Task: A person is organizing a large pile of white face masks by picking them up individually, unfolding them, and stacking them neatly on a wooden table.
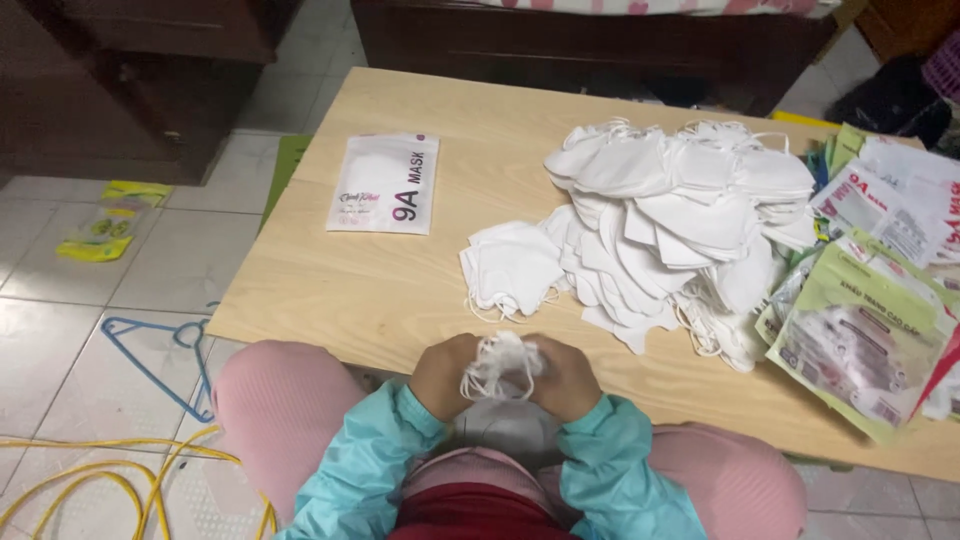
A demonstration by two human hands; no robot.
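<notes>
White mask (503,366) sat bunched between your left hand (447,374) and right hand (563,378) at lower centre, both grips clamped on it, equally near, its straps tangled upward above the table (400,290) edge.

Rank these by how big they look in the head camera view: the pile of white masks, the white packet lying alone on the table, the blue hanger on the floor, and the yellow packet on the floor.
1. Pile of white masks
2. White packet and blue hanger: too alike to rank
3. Yellow packet
</notes>
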